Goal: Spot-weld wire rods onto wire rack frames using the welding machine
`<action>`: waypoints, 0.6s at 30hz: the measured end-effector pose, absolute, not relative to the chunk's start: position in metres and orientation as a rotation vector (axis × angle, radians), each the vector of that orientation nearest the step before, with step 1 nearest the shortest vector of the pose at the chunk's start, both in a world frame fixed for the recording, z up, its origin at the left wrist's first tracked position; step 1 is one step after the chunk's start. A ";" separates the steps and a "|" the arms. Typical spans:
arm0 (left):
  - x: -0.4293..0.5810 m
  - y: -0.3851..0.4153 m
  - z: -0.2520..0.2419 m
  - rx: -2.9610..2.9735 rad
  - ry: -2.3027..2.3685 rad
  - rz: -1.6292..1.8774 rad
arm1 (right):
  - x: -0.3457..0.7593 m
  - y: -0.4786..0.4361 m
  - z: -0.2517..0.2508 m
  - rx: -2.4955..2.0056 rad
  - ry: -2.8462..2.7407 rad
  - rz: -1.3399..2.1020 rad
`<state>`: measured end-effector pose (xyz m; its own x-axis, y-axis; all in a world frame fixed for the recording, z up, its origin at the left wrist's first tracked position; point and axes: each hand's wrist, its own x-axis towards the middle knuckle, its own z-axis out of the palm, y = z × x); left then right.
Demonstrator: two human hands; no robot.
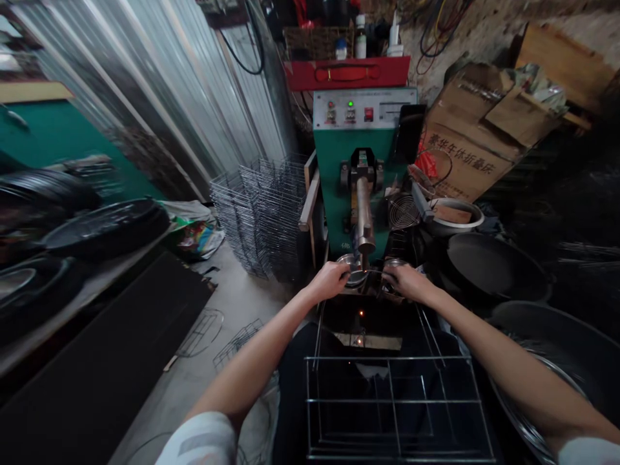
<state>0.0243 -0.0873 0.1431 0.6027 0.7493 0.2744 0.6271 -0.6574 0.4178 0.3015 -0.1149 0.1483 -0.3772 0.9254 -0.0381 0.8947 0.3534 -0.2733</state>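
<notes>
My left hand (329, 281) and my right hand (409, 283) grip a thin wire of a metal wire rack (392, 407), which extends back toward me below them. Both hands sit close to the lower tip of the steel electrode arm (364, 213) on a green spot welding machine (361, 155). Round metal discs (353, 274) lie partly under my left hand. Small orange sparks (361, 313) glow beneath the hands. My fingers hide the exact point where wire meets electrode.
A stack of wire racks (256, 216) stands left of the machine. Large black round pans (106, 226) lie on the left, and another (494, 268) lies on the right. Behind them are a white basin (455, 216), a cardboard box (469, 148) and corrugated metal sheeting (159, 84).
</notes>
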 end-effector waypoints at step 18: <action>0.030 -0.092 0.146 2.260 1.131 0.719 | 0.306 -0.114 0.138 -1.544 -2.382 0.438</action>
